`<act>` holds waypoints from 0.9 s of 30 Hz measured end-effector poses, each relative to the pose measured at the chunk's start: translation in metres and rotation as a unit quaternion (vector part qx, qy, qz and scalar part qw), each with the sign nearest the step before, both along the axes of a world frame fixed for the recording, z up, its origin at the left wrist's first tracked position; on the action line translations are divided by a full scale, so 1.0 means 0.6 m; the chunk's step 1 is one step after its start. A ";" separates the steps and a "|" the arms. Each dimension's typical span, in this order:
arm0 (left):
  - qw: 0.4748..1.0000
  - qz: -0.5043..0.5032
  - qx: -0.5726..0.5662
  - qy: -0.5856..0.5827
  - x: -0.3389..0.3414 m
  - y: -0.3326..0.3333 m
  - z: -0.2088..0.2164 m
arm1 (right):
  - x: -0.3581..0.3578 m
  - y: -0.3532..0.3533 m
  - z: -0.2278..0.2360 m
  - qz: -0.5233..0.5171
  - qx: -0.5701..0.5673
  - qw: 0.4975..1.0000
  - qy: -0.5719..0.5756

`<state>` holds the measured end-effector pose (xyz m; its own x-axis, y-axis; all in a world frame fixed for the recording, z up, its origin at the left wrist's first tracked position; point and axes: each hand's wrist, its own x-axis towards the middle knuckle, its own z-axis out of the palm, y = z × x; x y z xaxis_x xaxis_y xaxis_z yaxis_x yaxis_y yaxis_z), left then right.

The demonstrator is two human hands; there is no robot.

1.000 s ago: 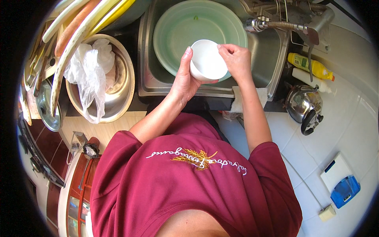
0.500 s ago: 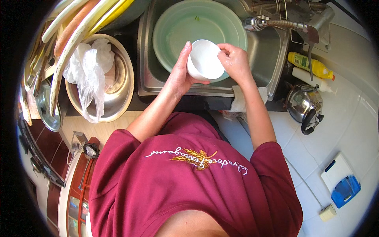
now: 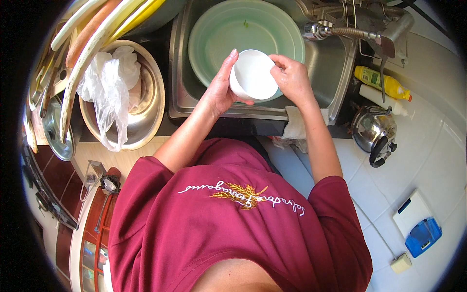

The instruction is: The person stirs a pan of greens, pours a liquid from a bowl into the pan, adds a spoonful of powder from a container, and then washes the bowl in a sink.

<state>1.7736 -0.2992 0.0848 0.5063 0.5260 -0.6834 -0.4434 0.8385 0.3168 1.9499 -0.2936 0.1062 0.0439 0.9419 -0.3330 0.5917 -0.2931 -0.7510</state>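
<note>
The left hand (image 3: 221, 92) is wrapped around the left side of a white bowl (image 3: 253, 75), its thumb up along the rim and its fingers passing under the near side. The right hand (image 3: 293, 78) appears to pinch the right rim between thumb and curled fingers; whether anything thin sits in that pinch cannot be told. The bowl is held up over the near part of a green basin (image 3: 198, 48), its mouth tilted to show the inside.

The likeliest trouble, I judge, is a slip: the bowl's wall looks smooth, the skin looks wet, and the right hand has only the edge. If the left fingers loosened, the bowl could drop into the basin or knock the near metal edge of the sink (image 3: 335, 73) and chip.

Farther out, a small green scrap (image 3: 245, 23) lies toward the far side of the basin and could cling to a bowl dipped there. A pale cloth (image 3: 295, 124) hangs over the near sink edge, just below the right forearm; a low sweep of that arm could drag it off. The kettle (image 3: 373, 127) to the right stands well apart from either elbow, so a bump seems unlikely.
</note>
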 end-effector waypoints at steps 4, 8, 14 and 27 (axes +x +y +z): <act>1.000 0.008 -0.017 0.006 0.011 -0.004 0.010 | -0.002 0.013 0.008 0.013 -0.017 0.996 -0.083; 1.000 -0.007 -0.017 -0.019 0.009 -0.002 0.000 | 0.003 0.021 0.011 0.051 -0.017 0.996 -0.078; 1.000 -0.008 -0.007 -0.027 0.010 0.003 0.000 | 0.015 0.006 -0.011 0.053 0.038 0.998 -0.002; 0.999 -0.005 0.013 -0.037 0.005 0.001 -0.006 | 0.011 0.000 0.005 0.010 0.014 1.000 -0.014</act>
